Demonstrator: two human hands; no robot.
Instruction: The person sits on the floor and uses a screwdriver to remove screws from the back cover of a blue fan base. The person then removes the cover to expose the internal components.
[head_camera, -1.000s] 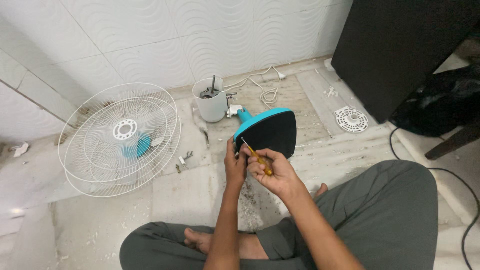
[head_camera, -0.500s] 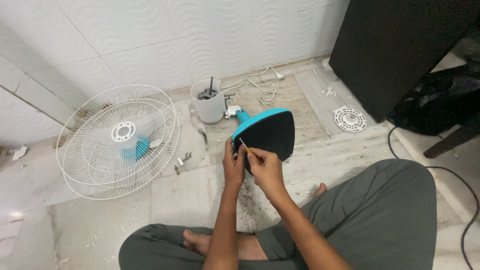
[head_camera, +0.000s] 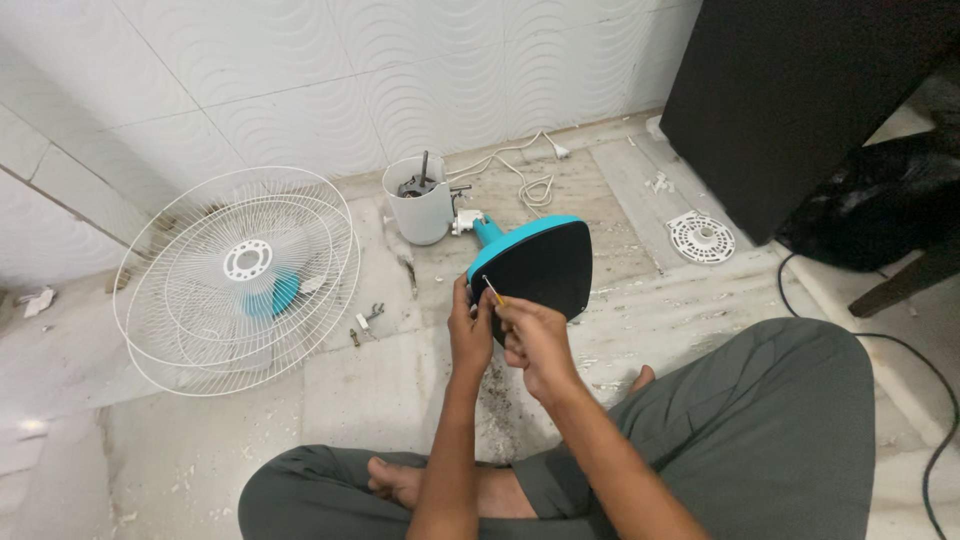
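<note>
I sit cross-legged on the floor with a fan base tipped up in front of me, its dark underside facing me and its blue rim showing along the top edge. My left hand grips the near left edge of that base, fingers curled closed around it and holding it steady. My right hand is just beside the left, touching it, and its fingers are closed tight on a screwdriver; the handle is hidden inside my fist, and only the thin shaft shows, slanting up and to the left so that its tip meets the dark underside near the left edge. I cannot tell whether the tip sits in a screw. Behind the base, close to the tiled wall, a white motor housing stands upright with a short shaft sticking out of its top, and a white cord with a plug trails off along the wall to the right of it. To my left a white wire fan guard lies on the floor, with a blue blade visible through the wires. A few small screws lie between the guard and my hands. To the right, near a dark cabinet, a round white grille lies flat, well apart from everything else.
</note>
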